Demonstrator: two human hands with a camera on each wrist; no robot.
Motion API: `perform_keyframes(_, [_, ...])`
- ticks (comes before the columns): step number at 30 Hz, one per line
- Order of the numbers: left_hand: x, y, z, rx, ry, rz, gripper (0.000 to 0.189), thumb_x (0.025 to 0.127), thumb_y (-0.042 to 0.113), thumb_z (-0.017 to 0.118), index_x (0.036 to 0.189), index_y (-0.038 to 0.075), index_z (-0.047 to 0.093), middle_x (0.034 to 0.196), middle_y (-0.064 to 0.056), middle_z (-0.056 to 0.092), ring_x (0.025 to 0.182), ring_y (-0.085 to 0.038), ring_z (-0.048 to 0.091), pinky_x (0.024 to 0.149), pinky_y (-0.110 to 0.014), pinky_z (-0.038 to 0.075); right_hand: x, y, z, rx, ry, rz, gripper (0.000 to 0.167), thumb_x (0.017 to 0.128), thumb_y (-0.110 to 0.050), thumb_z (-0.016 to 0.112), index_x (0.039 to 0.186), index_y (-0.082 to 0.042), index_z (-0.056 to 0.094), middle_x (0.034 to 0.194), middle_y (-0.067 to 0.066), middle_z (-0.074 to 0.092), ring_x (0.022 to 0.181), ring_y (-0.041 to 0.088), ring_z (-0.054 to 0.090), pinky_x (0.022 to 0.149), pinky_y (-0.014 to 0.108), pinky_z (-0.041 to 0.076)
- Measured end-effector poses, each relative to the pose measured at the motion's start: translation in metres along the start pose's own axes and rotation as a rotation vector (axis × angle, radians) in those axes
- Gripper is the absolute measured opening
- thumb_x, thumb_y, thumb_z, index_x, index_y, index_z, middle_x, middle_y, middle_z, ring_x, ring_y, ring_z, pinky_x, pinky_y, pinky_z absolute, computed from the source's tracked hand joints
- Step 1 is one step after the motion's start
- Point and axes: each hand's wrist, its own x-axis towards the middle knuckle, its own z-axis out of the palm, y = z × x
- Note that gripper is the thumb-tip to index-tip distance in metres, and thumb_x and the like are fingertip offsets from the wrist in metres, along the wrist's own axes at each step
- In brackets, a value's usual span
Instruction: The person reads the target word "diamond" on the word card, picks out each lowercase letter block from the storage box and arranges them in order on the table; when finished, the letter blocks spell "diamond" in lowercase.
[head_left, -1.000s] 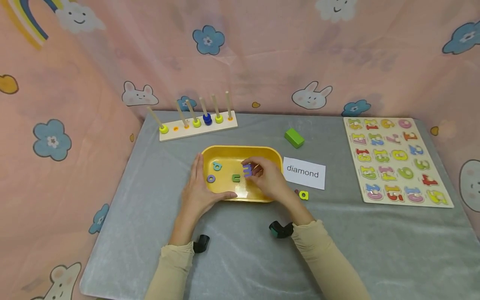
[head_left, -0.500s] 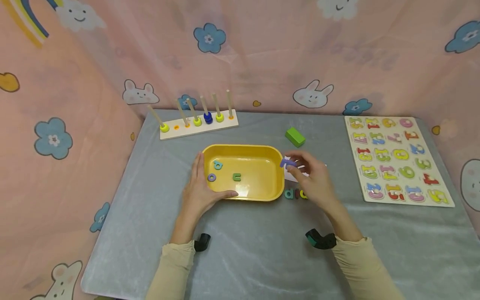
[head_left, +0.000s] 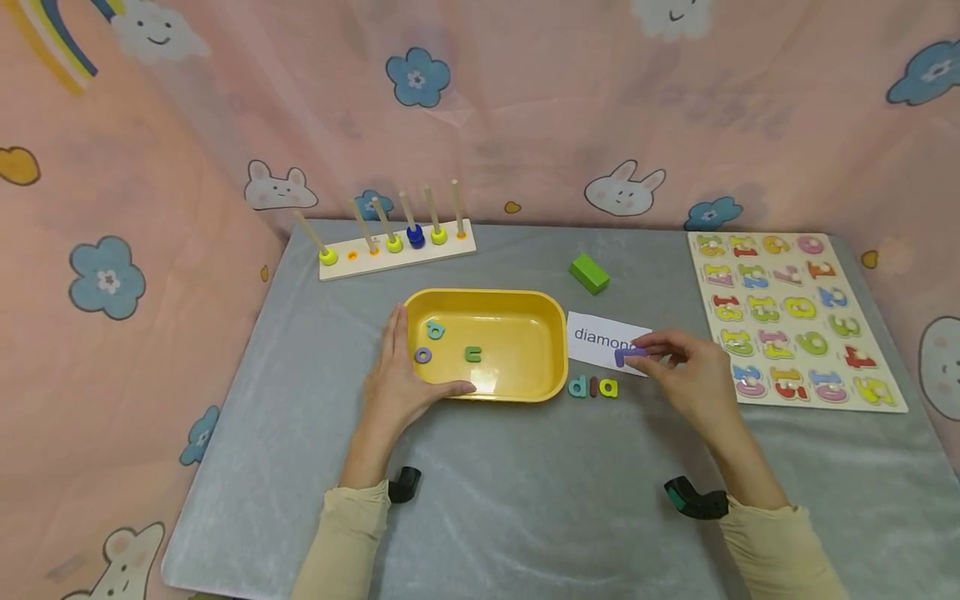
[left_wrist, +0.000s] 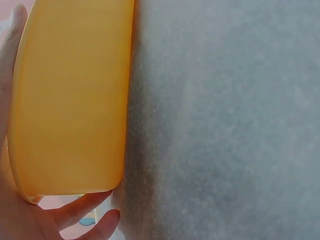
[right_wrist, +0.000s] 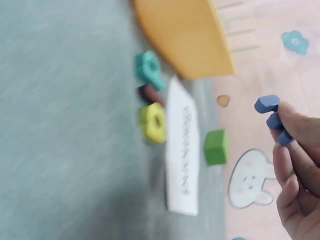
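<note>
My left hand holds the yellow tray at its near left corner, thumb along the front rim and fingers against the left side. Inside lie a blue letter, a purple "o" and a green "n". Between thumb and fingertips my right hand pinches a purple letter "m", raised over the right part of a white card printed "diamond". Below the card, a teal "d", a dark red "i" and a yellow "a" stand in a row.
A green block lies behind the card. At the back left is a wooden peg board with upright pegs and a few rings. A number puzzle board covers the table's right side, close to my right hand. Patterned pink cloth hangs behind.
My right hand has lifted the purple "m" out of the tray and carried it right, past the tray's rim and over the card. My left hand stays on the tray.
</note>
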Motion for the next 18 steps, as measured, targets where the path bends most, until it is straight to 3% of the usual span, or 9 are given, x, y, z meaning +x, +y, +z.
perform_keyframes(4, [0.0,0.0,-0.001,-0.002,0.004,0.002,0.156,0.059,0.071,0.096,0.173,0.024,0.0,0.181,0.002,0.005,0.139,-0.043,0.053,0.101,-0.063,0.051,-0.003,0.013,0.002,-0.043,-0.023,0.051,0.023,0.088,-0.014,0.089,0.104,-0.001,0.08,0.092,0.018,0.08,0.076,0.009,0.054,0.066,0.021,0.038])
perform_keyframes(14, [-0.001,0.0,-0.001,-0.012,-0.002,-0.007,0.156,0.059,0.072,0.095,0.173,0.025,0.0,0.181,0.004,0.004,0.141,-0.042,0.052,0.103,-0.065,0.05,-0.01,0.043,0.014,-0.053,-0.123,0.197,0.019,0.093,-0.014,0.083,0.102,0.002,0.078,0.087,0.016,0.078,0.072,0.011,0.061,0.061,0.021,0.045])
perform_keyframes(18, [-0.001,0.001,-0.001,-0.006,-0.005,-0.006,0.156,0.059,0.073,0.094,0.173,0.026,-0.001,0.181,0.005,0.003,0.139,-0.042,0.053,0.1,-0.064,0.051,-0.013,0.05,0.02,-0.068,-0.138,0.182,0.018,0.093,-0.013,0.082,0.1,0.003,0.078,0.084,0.015,0.077,0.07,0.013,0.06,0.06,0.022,0.044])
